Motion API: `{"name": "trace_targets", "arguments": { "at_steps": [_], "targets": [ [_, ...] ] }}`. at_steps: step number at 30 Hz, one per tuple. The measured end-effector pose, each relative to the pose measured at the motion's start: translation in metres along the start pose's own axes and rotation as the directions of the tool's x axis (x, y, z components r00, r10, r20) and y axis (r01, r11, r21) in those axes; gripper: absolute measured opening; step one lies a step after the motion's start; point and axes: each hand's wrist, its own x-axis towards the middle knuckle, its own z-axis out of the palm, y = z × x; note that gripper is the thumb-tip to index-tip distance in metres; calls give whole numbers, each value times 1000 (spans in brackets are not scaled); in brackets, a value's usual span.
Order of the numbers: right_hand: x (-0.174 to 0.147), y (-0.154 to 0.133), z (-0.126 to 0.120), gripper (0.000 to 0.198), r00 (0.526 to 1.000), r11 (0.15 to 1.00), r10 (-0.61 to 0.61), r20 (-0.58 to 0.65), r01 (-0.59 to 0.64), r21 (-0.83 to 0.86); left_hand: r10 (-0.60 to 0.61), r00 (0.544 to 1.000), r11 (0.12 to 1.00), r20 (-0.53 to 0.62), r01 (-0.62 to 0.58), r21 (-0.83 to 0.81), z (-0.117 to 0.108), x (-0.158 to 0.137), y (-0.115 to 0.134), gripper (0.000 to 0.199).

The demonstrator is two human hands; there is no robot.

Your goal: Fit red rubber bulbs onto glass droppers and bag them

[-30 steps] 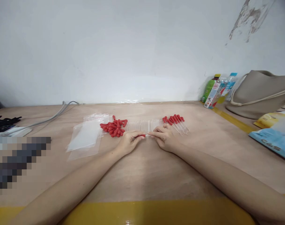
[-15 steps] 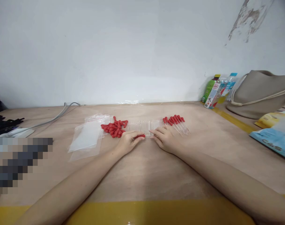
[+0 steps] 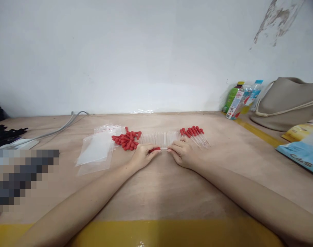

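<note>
My left hand (image 3: 144,155) is closed on a red rubber dropper bulb (image 3: 154,149), its open end facing right. My right hand (image 3: 181,152) pinches a thin glass dropper tube (image 3: 164,149), whose left end meets the bulb; how far it sits inside I cannot tell. Behind my hands lies a row of clear glass tubes (image 3: 153,138). A pile of loose red bulbs (image 3: 125,140) is just left of the row. To the right, several droppers (image 3: 194,132) lie side by side, red bulbs fitted on their glass tubes.
Clear plastic bags (image 3: 96,151) lie flat at the left, with a grey cable (image 3: 61,128) behind them. Bottles (image 3: 236,101) and a grey bag (image 3: 287,103) stand at the back right. A blue packet (image 3: 300,154) lies at the right edge. Yellow tape (image 3: 125,233) runs along the front.
My right fingers have closed down around the tube, where the index finger was lifted before. The view has shifted slightly; the bulb is still in my left hand.
</note>
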Motion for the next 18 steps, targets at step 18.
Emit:
{"name": "trace_targets", "arguments": {
  "at_steps": [18],
  "targets": [
    [6, -4, -3, 30, 971, 999, -38, 234, 40, -2, 109, 989, 994, 103, -106, -36, -1, -1, 5, 19]
  ]
}}
